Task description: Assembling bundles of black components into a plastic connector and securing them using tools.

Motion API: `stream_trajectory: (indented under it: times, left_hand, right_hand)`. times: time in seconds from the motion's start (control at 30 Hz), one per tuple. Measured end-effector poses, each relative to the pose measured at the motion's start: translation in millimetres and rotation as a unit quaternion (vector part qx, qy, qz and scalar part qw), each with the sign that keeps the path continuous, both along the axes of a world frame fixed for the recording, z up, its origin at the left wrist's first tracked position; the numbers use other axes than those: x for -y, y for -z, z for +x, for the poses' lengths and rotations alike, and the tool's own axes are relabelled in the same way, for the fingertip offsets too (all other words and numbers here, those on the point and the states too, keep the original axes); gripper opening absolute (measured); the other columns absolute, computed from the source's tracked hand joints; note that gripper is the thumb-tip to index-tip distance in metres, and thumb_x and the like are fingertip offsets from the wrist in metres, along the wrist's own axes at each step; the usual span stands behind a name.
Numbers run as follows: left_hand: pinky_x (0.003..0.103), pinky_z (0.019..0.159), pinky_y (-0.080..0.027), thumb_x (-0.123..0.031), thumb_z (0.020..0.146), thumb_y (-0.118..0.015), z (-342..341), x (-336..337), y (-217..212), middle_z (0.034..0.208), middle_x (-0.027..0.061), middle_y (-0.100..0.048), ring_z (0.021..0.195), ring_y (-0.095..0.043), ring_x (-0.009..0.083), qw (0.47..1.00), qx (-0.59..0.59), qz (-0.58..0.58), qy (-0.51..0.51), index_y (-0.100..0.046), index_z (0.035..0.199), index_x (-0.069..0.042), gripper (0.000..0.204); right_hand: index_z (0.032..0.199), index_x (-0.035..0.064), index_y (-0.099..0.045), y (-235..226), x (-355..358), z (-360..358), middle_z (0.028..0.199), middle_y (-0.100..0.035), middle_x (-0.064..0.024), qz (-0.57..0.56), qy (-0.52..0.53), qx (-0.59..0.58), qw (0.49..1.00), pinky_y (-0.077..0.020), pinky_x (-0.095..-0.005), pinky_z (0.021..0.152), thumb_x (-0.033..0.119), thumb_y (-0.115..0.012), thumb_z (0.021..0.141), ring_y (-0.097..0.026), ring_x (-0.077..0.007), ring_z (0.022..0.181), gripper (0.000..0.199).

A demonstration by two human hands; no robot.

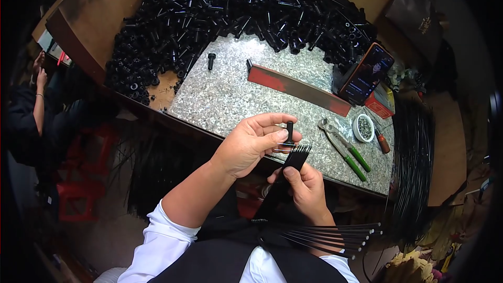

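Near the table's front edge, my left hand (251, 139) pinches a small black plastic tube-like part (290, 130), held roughly upright between thumb and fingers. Just below it, my right hand (308, 186) grips a flat black bundle of thin strips or wires (296, 160), its thumb pressed on top. Light, thin tips stick out at the bundle's upper end, close to my left fingers. The bundle slants down toward my lap. Over my lap, several black rods with pale round ends (335, 233) fan out to the right; their link to the bundle is unclear.
A big heap of black plastic parts (225, 8) covers the table's far side. On the speckled tabletop (220, 94) lie one loose black part (211, 61), a red-brown metal bar (298, 91), green-handled pliers (346, 149), a white bowl (363, 128), a screwdriver (383, 141) and a propped phone (367, 73). Black strands (411, 152) hang right.
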State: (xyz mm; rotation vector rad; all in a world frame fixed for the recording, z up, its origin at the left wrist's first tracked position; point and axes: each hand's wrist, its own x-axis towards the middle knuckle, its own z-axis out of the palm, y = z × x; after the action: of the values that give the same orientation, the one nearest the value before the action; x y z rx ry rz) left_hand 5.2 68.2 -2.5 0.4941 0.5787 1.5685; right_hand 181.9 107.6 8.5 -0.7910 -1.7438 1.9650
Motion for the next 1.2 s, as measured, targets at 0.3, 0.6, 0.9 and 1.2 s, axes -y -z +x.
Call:
stream_trajectory:
  times: [0.3, 0.6, 0.9, 1.2]
  left_hand:
    - [0.029, 0.078, -0.056, 0.000, 0.087, -0.060, 0, 0, 0, 0.098, 0.0142, -0.066, 0.088, -0.066, 0.0177, 1.000, -0.013, -0.022, -0.014, -0.056, 0.118, 0.001, 0.032]
    - [0.029, 0.079, -0.056, -0.001, 0.086, -0.061, -3, 0, 7, 0.100, 0.0143, -0.066, 0.090, -0.066, 0.0183, 1.000, -0.008, 0.009, 0.025, -0.056, 0.118, 0.002, 0.032]
    - [0.029, 0.083, -0.053, -0.001, 0.088, -0.059, -2, 2, 17, 0.111, 0.0172, -0.060, 0.096, -0.063, 0.0181, 0.997, -0.025, 0.072, 0.018, -0.063, 0.107, 0.003, 0.020]
    - [0.030, 0.079, -0.055, 0.003, 0.087, -0.058, -7, 10, 21, 0.112, 0.0165, -0.056, 0.097, -0.061, 0.0231, 0.990, -0.108, 0.094, 0.015, -0.059, 0.112, 0.008, 0.026]
  right_hand:
    - [0.094, -0.0021, -0.062, -1, 0, -2, 0.083, -0.067, -0.0060, 0.032, 0.002, 0.010, 0.999, -0.0495, -0.0226, 0.064, 0.015, -0.051, 0.096, -0.062, -0.0092, 0.072, 0.021]
    - [0.097, 0.0016, -0.062, 6, 2, -3, 0.081, -0.068, -0.0034, 0.042, 0.005, -0.001, 0.999, -0.0339, -0.0159, 0.049, 0.023, -0.054, 0.095, -0.049, -0.0012, 0.057, 0.023]
    - [0.096, -0.0006, -0.064, 8, 1, 1, 0.080, -0.068, -0.0046, 0.067, -0.004, 0.017, 0.998, -0.0478, -0.0220, 0.061, 0.014, -0.054, 0.094, -0.061, -0.0079, 0.069, 0.017]
    - [0.102, -0.0003, -0.059, 11, -1, 2, 0.085, -0.066, -0.0068, 0.041, -0.009, 0.007, 0.999, -0.0462, -0.0212, 0.062, 0.016, -0.053, 0.096, -0.060, -0.0090, 0.072, 0.019]
